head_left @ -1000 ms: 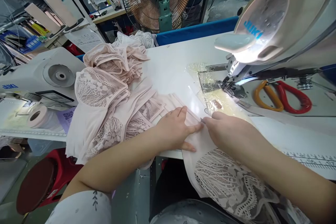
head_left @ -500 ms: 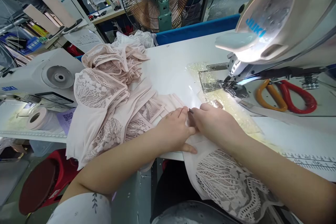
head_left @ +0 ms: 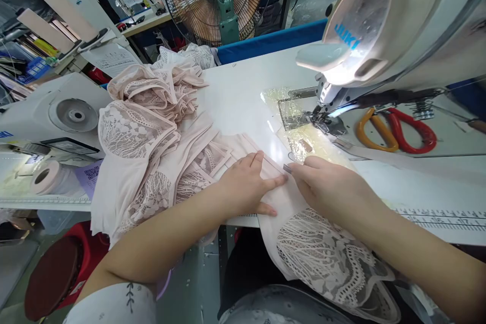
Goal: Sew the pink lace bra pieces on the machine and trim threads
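My left hand [head_left: 243, 182] lies with its fingers spread on a pale pink garment piece [head_left: 283, 197], pressing it against the table. This piece has a lace cup [head_left: 322, 253] that hangs over the table's front edge onto my lap. My right hand [head_left: 330, 185] is closed around a small metal tool [head_left: 287, 167]. Only its grey tip shows, just above the cloth, so its exact kind is hidden. To the left of my hands lies a heap of similar pink lace garments [head_left: 140, 131], some reaching under my left forearm.
A sewing machine head [head_left: 360, 35] overhangs the right side, its needle area [head_left: 322, 116] behind my right hand. Scissors with orange and red handles [head_left: 412, 131] lie beside it. Another sewing machine [head_left: 72, 111] stands left, and a fan [head_left: 218, 0] at the back.
My hands have moved apart: the right one has drawn rightward with the metal tool, and the left fingers have spread out on the cloth. The camera view has shifted slightly.
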Available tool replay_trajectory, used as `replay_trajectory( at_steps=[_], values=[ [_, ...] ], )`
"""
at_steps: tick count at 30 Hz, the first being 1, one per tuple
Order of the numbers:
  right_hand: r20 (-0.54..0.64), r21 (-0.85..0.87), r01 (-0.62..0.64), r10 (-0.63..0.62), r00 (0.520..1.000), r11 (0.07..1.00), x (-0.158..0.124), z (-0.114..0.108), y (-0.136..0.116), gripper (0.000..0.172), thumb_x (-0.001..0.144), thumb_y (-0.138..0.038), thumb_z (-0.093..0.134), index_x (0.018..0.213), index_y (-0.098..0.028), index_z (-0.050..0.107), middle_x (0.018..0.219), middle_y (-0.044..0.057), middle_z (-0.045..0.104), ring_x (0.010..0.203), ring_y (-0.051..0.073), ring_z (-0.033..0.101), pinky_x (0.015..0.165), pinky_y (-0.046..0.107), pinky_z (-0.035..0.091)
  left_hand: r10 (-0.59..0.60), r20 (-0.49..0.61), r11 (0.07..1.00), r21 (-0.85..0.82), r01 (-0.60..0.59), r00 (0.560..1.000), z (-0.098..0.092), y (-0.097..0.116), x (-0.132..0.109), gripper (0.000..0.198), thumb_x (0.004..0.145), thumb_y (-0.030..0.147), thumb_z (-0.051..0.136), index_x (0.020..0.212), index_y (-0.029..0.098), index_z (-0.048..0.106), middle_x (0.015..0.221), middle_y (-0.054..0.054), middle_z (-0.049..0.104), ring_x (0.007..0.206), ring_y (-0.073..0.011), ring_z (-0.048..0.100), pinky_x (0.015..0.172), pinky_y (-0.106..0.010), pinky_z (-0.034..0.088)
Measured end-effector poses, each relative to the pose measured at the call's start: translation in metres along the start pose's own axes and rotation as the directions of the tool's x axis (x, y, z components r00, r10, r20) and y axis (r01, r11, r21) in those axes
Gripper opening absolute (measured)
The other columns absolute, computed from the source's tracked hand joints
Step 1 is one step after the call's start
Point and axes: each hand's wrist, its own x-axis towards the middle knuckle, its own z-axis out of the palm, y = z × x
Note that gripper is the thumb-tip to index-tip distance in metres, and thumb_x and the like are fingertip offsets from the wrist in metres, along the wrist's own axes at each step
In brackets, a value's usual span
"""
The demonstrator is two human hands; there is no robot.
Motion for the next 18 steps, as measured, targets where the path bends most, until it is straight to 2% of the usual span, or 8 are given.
replay_trajectory(
  at_steps=[7, 14, 18],
  values=[
    [0.084, 0.008, -0.020, 0.020, 0.996, 1.000, 0.017, 0.003, -0.014, 0.021, 0.083, -0.013, 0.042, 0.081, -0.015, 0.062, 0.069, 0.002, 0.042, 0.052, 0.012, 0.029, 0.047, 0.026, 0.018, 0.025, -0.034, 0.999, 0.029, -0.024, 0.999, 0.002, -0.002, 0.001, 0.077, 0.077, 0.066, 0.061, 0.140, 0.024, 0.047, 0.155, -0.019, 0.022, 0.142, -0.0403, 0.021, 0.112, -0.050, 0.025],
    [0.181, -0.022, 0.006, -0.002, 0.984, 1.000, -0.005, -0.005, -0.004, 0.023, 0.076, 0.000, 0.044, 0.083, -0.012, 0.062, 0.066, 0.001, 0.040, 0.049, 0.011, 0.022, 0.047, 0.025, 0.015, -0.018, 0.032, 1.000, 0.020, 0.017, 0.999, -0.006, 0.002, 0.001, 0.081, 0.078, 0.065, 0.061, 0.147, 0.033, 0.033, 0.157, -0.015, 0.020, 0.141, -0.0415, 0.022, 0.109, -0.051, 0.029],
    [0.147, -0.019, -0.010, 0.012, 0.989, 1.000, -0.008, -0.008, -0.002, 0.024, 0.078, -0.003, 0.043, 0.086, -0.013, 0.064, 0.065, 0.000, 0.038, 0.048, 0.010, 0.023, 0.047, 0.025, 0.014, -0.027, 0.038, 0.999, 0.018, 0.026, 0.999, -0.008, 0.003, 0.000, 0.080, 0.078, 0.063, 0.062, 0.147, 0.034, 0.032, 0.158, -0.016, 0.017, 0.142, -0.0428, 0.020, 0.109, -0.052, 0.029]
  ],
)
